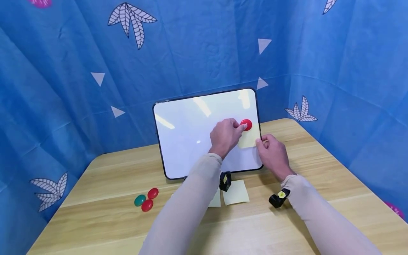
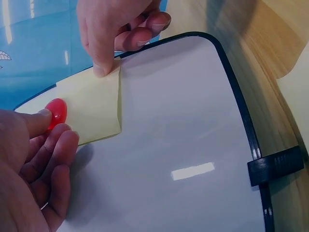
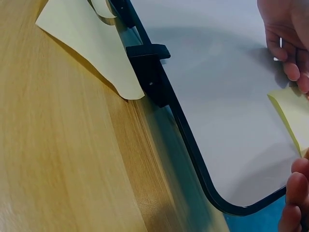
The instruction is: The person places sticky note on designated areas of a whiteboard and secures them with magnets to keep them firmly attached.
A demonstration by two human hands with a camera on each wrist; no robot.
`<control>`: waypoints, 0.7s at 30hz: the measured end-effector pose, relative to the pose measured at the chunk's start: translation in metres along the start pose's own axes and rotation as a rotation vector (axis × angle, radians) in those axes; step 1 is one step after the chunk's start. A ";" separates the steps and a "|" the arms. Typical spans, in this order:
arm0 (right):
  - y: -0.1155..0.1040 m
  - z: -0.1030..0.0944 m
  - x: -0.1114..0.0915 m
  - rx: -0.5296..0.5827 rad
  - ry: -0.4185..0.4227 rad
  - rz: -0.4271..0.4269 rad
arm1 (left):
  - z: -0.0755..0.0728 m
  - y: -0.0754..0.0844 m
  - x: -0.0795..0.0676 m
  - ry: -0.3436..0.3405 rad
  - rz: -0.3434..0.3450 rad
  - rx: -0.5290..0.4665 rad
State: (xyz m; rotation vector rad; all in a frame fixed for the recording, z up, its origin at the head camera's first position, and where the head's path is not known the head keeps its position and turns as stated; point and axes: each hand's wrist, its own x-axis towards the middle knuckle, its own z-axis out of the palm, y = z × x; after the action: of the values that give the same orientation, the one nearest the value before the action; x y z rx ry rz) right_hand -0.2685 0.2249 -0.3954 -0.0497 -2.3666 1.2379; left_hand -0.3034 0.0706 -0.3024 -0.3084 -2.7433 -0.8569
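A whiteboard [image 1: 188,138] with a black frame stands tilted on the table. Near its right edge, a pale yellow sticky note [image 1: 249,140] lies against the white surface. My left hand [image 1: 225,136] holds a round red magnet [image 2: 59,110] at the note's upper part, thumb on it and fingers curled close by. With its thumb on the note's lower right corner, my right hand [image 1: 273,156] grips that corner at the board's edge; its other fingers are curled beyond the frame. Only some right-hand fingertips [image 3: 295,193] show in the right wrist view.
Two red magnets [image 1: 147,205] and a green magnet [image 1: 139,200] lie on the wooden table [image 1: 105,198], left of my left arm. More yellow notes [image 1: 236,193] lie before the board, partly behind that arm. A black foot clip [image 2: 275,166] grips the frame. Behind hangs a blue curtain [image 1: 197,53].
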 end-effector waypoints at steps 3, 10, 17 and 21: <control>-0.001 0.001 0.000 -0.004 -0.001 0.007 | 0.002 -0.003 -0.002 0.000 0.016 -0.053; 0.000 0.004 -0.001 0.005 0.014 -0.014 | 0.007 -0.013 -0.009 0.028 0.069 -0.142; -0.001 0.005 -0.004 0.023 0.068 -0.041 | 0.004 -0.022 -0.021 -0.002 0.094 -0.188; -0.002 0.008 -0.007 0.067 0.132 -0.043 | 0.001 -0.031 -0.027 -0.028 0.105 -0.197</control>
State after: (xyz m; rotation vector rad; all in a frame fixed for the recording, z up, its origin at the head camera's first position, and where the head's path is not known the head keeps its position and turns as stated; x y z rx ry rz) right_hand -0.2648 0.2163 -0.4005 -0.0566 -2.2010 1.2532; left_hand -0.2864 0.0431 -0.3280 -0.5008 -2.6441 -1.1026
